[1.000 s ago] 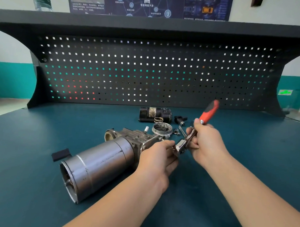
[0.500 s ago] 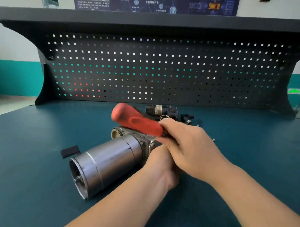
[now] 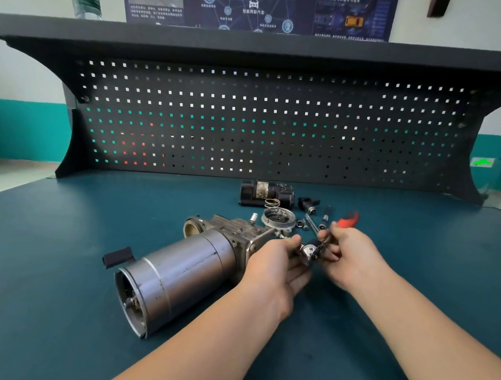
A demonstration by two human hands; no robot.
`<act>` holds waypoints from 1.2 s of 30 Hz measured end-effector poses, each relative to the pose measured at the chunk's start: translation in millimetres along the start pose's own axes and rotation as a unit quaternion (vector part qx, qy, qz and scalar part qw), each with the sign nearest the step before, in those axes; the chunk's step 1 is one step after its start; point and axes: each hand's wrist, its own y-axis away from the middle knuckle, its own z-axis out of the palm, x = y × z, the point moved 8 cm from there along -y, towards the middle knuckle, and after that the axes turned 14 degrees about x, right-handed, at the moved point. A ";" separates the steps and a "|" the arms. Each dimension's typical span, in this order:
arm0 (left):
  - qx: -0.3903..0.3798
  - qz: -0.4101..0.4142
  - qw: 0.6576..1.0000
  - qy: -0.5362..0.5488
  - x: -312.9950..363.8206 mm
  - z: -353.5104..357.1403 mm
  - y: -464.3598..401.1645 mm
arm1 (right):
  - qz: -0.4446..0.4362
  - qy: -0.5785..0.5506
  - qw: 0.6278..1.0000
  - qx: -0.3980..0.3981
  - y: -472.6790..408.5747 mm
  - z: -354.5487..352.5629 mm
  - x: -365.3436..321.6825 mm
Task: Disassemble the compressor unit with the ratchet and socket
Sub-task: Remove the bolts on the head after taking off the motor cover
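The right hand (image 3: 352, 254) grips the ratchet (image 3: 324, 243), hiding its shank, while the left hand (image 3: 272, 264), at 9 o'clock, pinches its head against the compressor unit (image 3: 184, 267).

A dark teal matte workbench top (image 3: 70, 269) stretches to a black perforated metal back panel (image 3: 274, 119) with rows of small square holes, topped by a black shelf (image 3: 249, 39). Behind it stands a white wall with a teal lower band (image 3: 27, 128). A dark blue printed poster (image 3: 258, 11) hangs above, beside a clear plastic bottle (image 3: 86, 0).
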 end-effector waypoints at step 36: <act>0.014 0.018 1.000 -0.011 -3.8 -3.4 -4.9 | -0.432 0.233 0.864 -0.110 47.6 28.0 -57.2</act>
